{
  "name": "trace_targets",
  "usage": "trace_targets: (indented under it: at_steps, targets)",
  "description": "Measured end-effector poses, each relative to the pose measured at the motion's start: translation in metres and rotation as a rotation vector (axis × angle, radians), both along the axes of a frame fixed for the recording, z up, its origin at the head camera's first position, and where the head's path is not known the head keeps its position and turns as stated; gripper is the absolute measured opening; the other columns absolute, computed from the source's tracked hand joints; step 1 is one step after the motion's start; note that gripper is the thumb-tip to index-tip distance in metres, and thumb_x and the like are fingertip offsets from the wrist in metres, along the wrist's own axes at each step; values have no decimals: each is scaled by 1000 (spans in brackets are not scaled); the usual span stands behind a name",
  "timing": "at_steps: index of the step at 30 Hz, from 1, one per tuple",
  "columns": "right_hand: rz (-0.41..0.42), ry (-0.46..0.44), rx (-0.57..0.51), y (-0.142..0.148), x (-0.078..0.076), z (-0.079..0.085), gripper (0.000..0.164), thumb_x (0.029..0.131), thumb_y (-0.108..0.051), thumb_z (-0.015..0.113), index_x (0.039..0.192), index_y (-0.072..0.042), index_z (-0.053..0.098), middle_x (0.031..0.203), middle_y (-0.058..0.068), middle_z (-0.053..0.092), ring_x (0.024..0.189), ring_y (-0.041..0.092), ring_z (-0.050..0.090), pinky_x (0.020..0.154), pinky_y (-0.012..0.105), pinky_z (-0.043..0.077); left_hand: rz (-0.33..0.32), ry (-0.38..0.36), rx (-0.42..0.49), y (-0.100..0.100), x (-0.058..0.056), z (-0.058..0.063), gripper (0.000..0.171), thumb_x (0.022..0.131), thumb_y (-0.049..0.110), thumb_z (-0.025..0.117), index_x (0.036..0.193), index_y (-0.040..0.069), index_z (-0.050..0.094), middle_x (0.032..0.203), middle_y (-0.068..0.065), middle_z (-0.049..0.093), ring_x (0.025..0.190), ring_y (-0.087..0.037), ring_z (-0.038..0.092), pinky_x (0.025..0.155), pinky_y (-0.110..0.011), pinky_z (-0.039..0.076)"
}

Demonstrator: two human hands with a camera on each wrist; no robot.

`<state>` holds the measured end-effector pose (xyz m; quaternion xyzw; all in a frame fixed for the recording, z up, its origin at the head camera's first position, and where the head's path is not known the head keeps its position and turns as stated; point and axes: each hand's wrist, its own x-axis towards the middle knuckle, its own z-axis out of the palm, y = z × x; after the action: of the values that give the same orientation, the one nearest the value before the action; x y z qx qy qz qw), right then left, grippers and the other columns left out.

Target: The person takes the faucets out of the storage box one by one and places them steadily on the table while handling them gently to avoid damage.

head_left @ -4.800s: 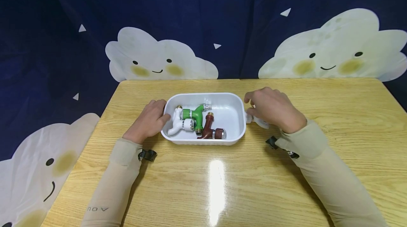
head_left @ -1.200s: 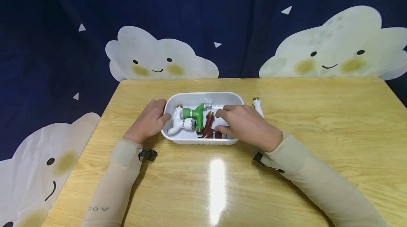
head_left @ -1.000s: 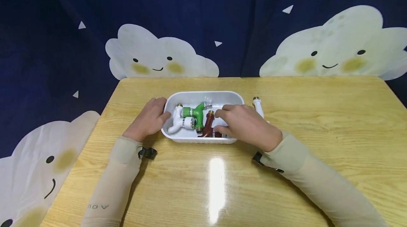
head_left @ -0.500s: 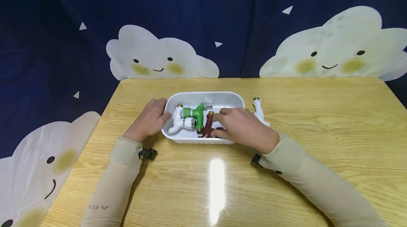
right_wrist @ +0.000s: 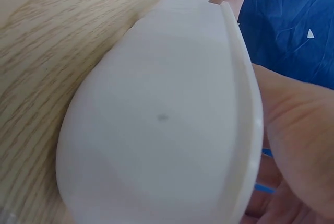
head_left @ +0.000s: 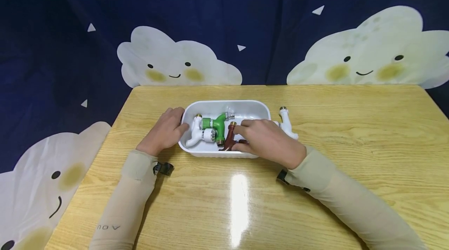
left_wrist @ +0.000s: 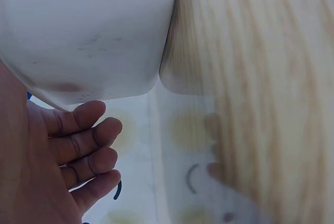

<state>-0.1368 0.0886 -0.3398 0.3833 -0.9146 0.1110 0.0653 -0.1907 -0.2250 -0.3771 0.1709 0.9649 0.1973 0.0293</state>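
1. Right hand [head_left: 268, 141] had come off the loose white tap [head_left: 285, 122], which lay just right of the tray [head_left: 224, 155];
2. its fingers had curled onto the brown tap [head_left: 230, 137], inside (tray wall blocked right-wrist view); work had seemingly shifted there;
3. left hand [head_left: 164, 131] gripped the tray's left end.

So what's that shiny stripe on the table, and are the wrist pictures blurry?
Head view: a streak of glare on the glossy table, probably light bouncing off it; left wrist view: the wood grain looks soft and washed out; right wrist view: the white box looks a bit hazy.
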Motion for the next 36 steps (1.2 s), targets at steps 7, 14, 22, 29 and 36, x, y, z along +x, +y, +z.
trace_targets:
  at_steps: [7, 14, 22, 29, 36]
  targets:
    - [83, -42, -59, 2, -6, -3, 31, 92, -40, 76, 106, -13, 76, 92, 0, 74, 72, 10, 65, 67, 30, 56, -1, 4, 4, 0, -1, 0, 29, 95, 24, 47, 109, 2, 60, 93, -12, 62, 92, -29, 48, 83, -40, 38]
    - [121, -50, -79, 2, -10, -8, 29, 91, -36, 77, 109, -13, 76, 96, 0, 74, 77, 10, 66, 73, 30, 56, 4, -3, 9, 0, -1, 1, 27, 95, 24, 49, 108, 4, 59, 93, -12, 60, 92, -29, 47, 83, -39, 37]
    - [131, -64, -71, 2, -10, -11, 32, 90, -32, 79, 113, -10, 75, 101, 3, 74, 84, 12, 68, 78, 33, 58, -4, 7, 9, 0, -1, -1, 28, 95, 23, 49, 110, 3, 60, 95, -12, 61, 93, -29, 48, 85, -40, 38]
    - [126, -98, -73, 1, -11, -11, 32, 90, -31, 79, 114, -10, 74, 107, 2, 75, 93, 13, 71, 83, 34, 59, -14, 34, 16, 0, -1, -1, 24, 93, 21, 50, 105, 3, 60, 91, -12, 60, 91, -30, 49, 84, -40, 38]
    - [152, -109, -102, 1, -12, -14, 31, 90, -29, 80, 113, -9, 76, 106, 3, 75, 94, 15, 73, 84, 33, 60, -13, 22, 16, 0, -1, -1, 24, 95, 22, 49, 106, 3, 60, 91, -11, 60, 92, -29, 49, 84, -40, 38]
